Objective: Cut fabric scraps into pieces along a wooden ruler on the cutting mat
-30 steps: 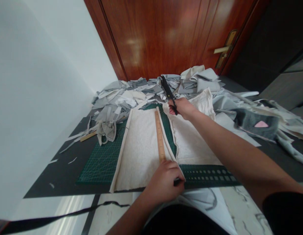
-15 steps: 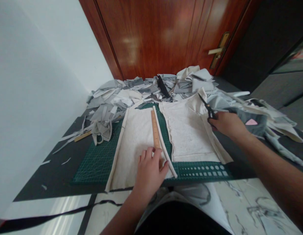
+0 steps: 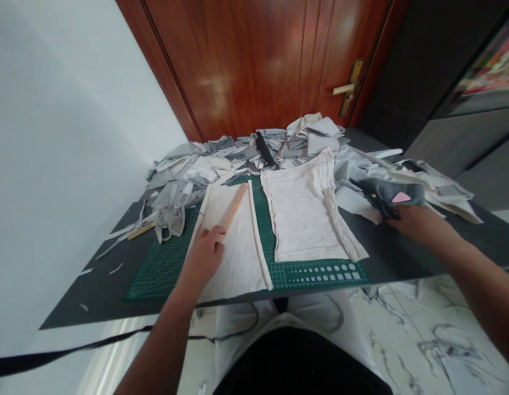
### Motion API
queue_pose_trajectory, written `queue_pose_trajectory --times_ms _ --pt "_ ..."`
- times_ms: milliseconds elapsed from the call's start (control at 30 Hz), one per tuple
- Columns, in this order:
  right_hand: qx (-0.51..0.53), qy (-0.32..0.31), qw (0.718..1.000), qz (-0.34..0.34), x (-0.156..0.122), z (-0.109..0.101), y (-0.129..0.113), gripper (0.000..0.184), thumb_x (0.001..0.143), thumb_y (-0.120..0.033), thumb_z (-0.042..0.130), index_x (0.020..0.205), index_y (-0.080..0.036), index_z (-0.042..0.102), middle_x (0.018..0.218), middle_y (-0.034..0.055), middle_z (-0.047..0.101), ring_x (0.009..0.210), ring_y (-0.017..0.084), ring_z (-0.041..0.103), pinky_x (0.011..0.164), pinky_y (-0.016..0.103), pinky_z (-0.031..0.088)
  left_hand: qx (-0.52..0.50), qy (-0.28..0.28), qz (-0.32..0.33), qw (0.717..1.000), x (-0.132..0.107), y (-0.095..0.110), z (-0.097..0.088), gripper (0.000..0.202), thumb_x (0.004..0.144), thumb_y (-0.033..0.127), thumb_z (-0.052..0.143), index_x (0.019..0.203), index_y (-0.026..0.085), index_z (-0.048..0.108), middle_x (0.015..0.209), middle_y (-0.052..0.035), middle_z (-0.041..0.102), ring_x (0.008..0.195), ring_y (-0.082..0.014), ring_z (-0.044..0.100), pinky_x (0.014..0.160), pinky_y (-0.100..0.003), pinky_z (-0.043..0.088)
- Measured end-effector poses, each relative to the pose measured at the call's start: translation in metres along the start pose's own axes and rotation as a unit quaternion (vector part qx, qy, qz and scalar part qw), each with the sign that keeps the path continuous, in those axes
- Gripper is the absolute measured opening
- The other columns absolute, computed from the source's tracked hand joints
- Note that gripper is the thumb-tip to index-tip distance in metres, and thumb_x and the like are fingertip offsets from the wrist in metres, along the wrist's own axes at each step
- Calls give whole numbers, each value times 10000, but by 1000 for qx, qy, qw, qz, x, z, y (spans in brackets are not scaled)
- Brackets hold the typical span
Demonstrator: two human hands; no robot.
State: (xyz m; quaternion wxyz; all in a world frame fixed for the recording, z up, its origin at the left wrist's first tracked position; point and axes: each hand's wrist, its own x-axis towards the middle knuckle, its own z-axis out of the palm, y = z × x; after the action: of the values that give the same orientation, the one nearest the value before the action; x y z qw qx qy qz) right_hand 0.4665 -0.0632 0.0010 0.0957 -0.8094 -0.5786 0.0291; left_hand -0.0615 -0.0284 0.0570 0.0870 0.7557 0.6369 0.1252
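My left hand [image 3: 205, 253] is closed on the lower end of a wooden ruler [image 3: 233, 207], which lies slanted over a cream fabric piece [image 3: 238, 258] with rolled side edges. Beside it, a second cream fabric piece [image 3: 306, 219] lies with its right edge folded. Both pieces rest on a green cutting mat [image 3: 155, 277]. At the right, my right hand [image 3: 413, 219] grips dark scissors [image 3: 380, 204] by the handles, low over the scraps. Their blades are hard to make out against a dark grey fabric scrap [image 3: 410, 188].
Heaped fabric scraps [image 3: 208, 164] line the back of the black table [image 3: 81, 285], and more scraps [image 3: 439, 184] lie at the right. A small grey cloth piece with a loop [image 3: 172, 219] sits at the left near a wooden strip [image 3: 141, 230]. Behind stands a wooden door [image 3: 238, 71].
My right hand has carried the scissors right and down, away from the second fabric piece. My left hand has moved left, swinging the ruler away from the rolled right edge into a slant.
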Motion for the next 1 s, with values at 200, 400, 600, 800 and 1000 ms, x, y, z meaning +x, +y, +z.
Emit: queue_pose_trajectory --times_ms 200,400,600,800,1000 --pt "-99 1 995 -2 -20 -25 -21 205 900 -403 613 941 -221 698 890 198 746 884 411 742 767 514 576 15 29 -34 999 -3 -79 -55 361 929 111 396 1120 169 697 1012 -21 508 893 -147 537 927 -275 436" --pt "172 32 918 -357 -93 -11 -160 350 968 -392 553 1263 -255 682 1307 111 695 1206 269 662 1075 441 529 31 79 -83 993 -23 -143 -67 361 987 177 380 1176 153 687 1026 -1 420 935 -126 511 948 -268 421" --pt "148 -101 835 -520 -124 31 -277 644 928 -404 669 1488 -115 538 1620 166 407 1490 292 411 1244 445 338 61 44 -142 987 -30 -183 -56 352 947 174 416 1202 177 658 1005 -48 431 875 -197 561 941 -363 484" --pt "139 -136 811 -552 -136 45 -270 677 913 -392 697 1504 -110 528 1602 155 436 1506 297 383 1257 436 312 129 44 -134 982 -29 -172 -52 411 1002 323 346 1289 179 601 1287 -174 513 1187 -406 524 967 -625 458" --pt "304 -60 803 -509 -140 29 -259 269 895 -123 586 1104 -172 748 1115 87 776 1069 223 709 1014 377 527 -132 -114 149 973 -45 -62 -37 613 858 556 648 1382 262 524 1445 -103 565 1352 -313 512 1169 -469 378"
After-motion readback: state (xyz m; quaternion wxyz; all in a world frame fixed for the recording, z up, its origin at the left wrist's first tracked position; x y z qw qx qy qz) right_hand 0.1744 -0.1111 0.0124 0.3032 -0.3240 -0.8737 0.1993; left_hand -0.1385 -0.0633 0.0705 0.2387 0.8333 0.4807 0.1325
